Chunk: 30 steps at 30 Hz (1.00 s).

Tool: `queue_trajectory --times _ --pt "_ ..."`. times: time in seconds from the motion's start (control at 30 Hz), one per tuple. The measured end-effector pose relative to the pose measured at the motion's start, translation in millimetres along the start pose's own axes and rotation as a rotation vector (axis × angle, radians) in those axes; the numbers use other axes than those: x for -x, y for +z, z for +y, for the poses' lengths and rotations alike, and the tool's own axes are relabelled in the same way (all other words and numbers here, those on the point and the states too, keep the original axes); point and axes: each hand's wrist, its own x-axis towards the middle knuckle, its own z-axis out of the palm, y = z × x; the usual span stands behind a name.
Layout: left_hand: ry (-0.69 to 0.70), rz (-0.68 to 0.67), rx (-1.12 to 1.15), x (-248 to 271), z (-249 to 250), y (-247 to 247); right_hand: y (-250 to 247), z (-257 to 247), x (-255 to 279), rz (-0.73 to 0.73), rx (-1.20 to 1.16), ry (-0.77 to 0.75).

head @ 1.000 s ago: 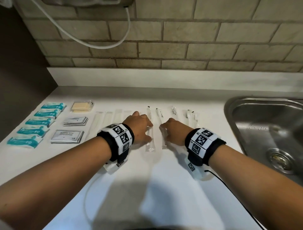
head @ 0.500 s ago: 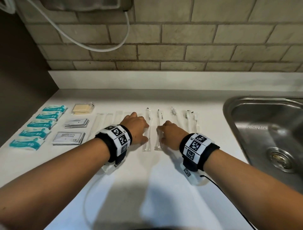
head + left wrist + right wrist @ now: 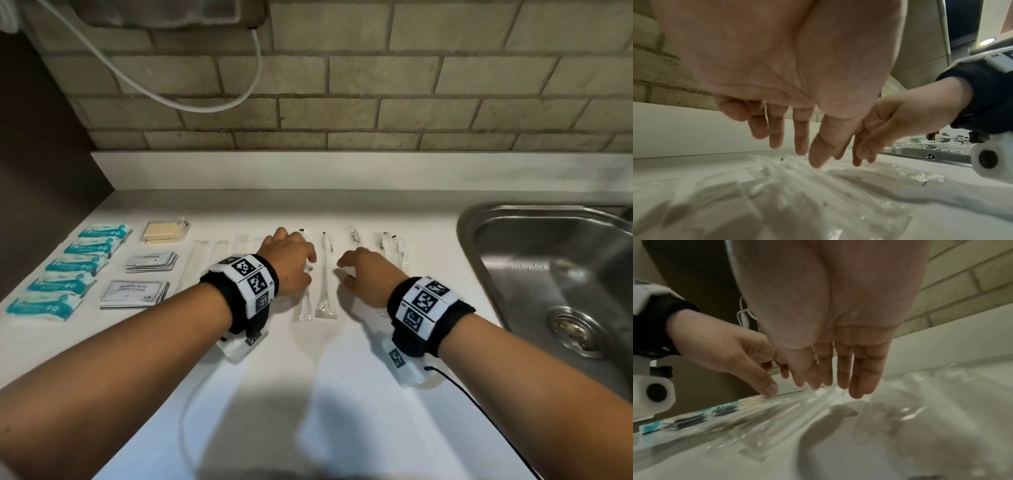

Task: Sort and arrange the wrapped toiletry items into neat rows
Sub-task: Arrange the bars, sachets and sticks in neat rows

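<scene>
Hovering palms-down over clear-wrapped sticks [image 3: 324, 274]: left hand [image 3: 289, 263], right hand [image 3: 368, 275], fingers relaxed, slightly spread.

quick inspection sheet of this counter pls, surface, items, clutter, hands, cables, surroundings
surface: white countertop, shadowed near the arms.
job's things: teal packets in a column at far left; sachet stacks and a yellow packet beside them; clear-wrapped long items in a row.
clutter: nothing seen.
grippers: left hand and right hand over the clear wrappers, fingers extended, gripping nothing.
cables: black wire from right wristband; white cord on wall.
surroundings: steel sink at right, brick-tile wall behind.
</scene>
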Motion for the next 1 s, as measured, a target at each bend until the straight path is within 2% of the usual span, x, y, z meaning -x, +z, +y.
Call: queue_trajectory --times 0.07,0.17,0.33,0.43,0.5,0.6,0.73,0.87,1.0 --pt "0.024 0.055 0.087 -10 13 -2 -14 14 4 0.099 -0.004 0.055" --pt "0.064 0.060 0.208 -32 39 0 -31 35 10 0.131 0.102 0.160" --pt "0.108 -0.003 0.270 -57 83 6 -36 51 18 -0.037 0.197 0.196" --pt "0.083 -0.081 0.176 -64 97 10 -27 55 20 -0.099 0.187 0.201" --pt "0.049 -0.101 0.098 -69 97 15 -23 57 21 -0.091 0.169 0.201" --pt "-0.018 -0.063 0.141 -70 92 21 -23 58 21 -0.107 0.192 0.192" --pt "-0.102 -0.050 0.260 -59 90 24 -22 57 20 -0.113 0.196 0.191" --pt "-0.106 0.008 0.505 -48 88 24 -20 56 23 -0.120 0.176 0.191" --pt "-0.148 -0.024 0.492 -43 89 28 -21 54 26 -0.099 0.161 0.184"
